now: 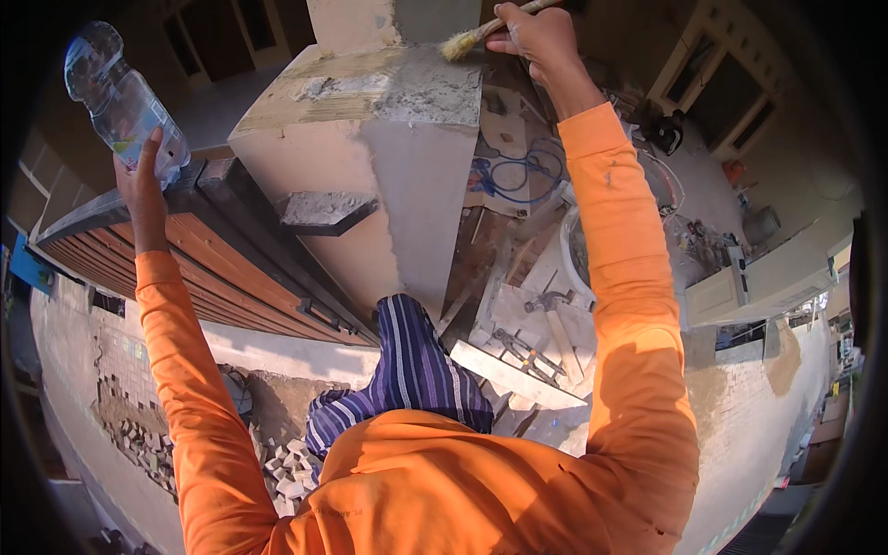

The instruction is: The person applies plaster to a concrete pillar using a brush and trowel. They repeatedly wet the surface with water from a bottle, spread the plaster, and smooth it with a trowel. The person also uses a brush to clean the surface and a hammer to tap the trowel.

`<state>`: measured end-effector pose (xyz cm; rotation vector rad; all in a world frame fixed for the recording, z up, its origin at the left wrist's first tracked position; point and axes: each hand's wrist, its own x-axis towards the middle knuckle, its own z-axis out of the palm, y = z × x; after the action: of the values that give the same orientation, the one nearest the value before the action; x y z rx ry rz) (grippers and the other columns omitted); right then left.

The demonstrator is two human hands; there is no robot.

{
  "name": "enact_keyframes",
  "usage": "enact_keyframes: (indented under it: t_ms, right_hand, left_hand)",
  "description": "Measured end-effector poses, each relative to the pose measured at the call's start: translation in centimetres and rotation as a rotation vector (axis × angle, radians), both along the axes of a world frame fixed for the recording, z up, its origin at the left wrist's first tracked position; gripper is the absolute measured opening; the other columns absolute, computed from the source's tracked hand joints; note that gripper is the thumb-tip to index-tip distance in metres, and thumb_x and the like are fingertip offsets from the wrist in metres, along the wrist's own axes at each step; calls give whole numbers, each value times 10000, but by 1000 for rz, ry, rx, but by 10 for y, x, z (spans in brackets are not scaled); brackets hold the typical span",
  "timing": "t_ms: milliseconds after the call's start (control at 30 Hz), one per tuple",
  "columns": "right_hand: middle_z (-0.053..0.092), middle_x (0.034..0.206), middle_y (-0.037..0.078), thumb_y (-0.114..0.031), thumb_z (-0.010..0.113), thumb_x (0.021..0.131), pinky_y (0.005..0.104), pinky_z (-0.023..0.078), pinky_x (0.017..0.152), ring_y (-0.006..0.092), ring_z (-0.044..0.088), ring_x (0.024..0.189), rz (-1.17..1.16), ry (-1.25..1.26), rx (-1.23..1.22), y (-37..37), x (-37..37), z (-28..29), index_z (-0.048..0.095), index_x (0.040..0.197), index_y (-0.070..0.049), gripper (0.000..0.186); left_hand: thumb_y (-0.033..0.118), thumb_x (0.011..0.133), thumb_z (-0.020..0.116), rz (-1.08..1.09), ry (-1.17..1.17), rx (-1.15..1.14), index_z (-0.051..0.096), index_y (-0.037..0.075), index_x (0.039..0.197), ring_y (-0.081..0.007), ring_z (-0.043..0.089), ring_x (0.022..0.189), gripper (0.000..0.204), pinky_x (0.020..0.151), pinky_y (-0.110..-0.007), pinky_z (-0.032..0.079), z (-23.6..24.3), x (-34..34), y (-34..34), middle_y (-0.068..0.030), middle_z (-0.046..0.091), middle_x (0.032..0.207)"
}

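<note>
My left hand [141, 185] grips a clear plastic bottle [125, 97] near the dark top of a slatted wooden gate [171, 254] at the upper left. My right hand [529, 42] is closed on a paintbrush [467, 40] with pale, worn bristles. The bristles are at the right edge of a pillar ledge [351, 88] coated with patchy grey mortar; whether they touch it I cannot tell. A small mortar-covered bracket [324, 211] sticks out lower on the pillar.
Below right lie a hammer [564, 338], pliers-like metal tools [527, 356], boards, a blue hose [532, 171] and a white bucket [575, 250]. Broken pavers [143, 444] are piled at lower left. A dark, unclear shape [668, 129] is in the courtyard behind my right arm.
</note>
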<state>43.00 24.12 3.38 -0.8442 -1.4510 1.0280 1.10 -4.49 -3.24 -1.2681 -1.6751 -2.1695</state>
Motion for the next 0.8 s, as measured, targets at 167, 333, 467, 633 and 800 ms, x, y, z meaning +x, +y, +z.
enact_keyframes:
  t_ms: [167,333,467,633,800]
  right_hand:
    - [713,745,194,-123,681,916,347,630,531,274,720,606,95,-33,-16,-9,-3,-2,671,834,146,281]
    - [729,823,195,-129,678,919,343,646,589,278,744,690,-3,14,112,10,2,1,671,877,142,274]
    - [732,939,222,-111,702,914,305,672,639,272,769,765,42,-50,93,17,7,-16,656,990,193,317]
    - [730,940,213,-108,711,903,322,679,646,264,765,793,218,22,76,4,20,-26,662,998,175,302]
    - [732,884,201,-110,698,894,306,656,620,249,756,727,75,20,144,-7,26,-22,669,951,166,283]
  left_hand:
    - [256,897,819,-4,6,37,533,-9,1399,-217,631,1158,636,1016,-341,488,3,1,0,-121,635,1283]
    - [235,888,828,-62,-44,75,537,0,1381,-216,639,1146,619,1011,-345,493,3,0,3,-120,639,1271]
    - [242,879,839,-46,-33,71,541,7,1368,-211,634,1149,620,1009,-346,493,3,-2,3,-116,637,1260]
    - [262,873,845,-12,7,73,543,8,1363,-206,628,1149,629,1013,-346,488,2,-1,1,-118,635,1261]
    - [278,879,837,-60,-3,98,541,3,1364,-202,622,1146,631,1023,-343,476,2,-1,3,-113,633,1259]
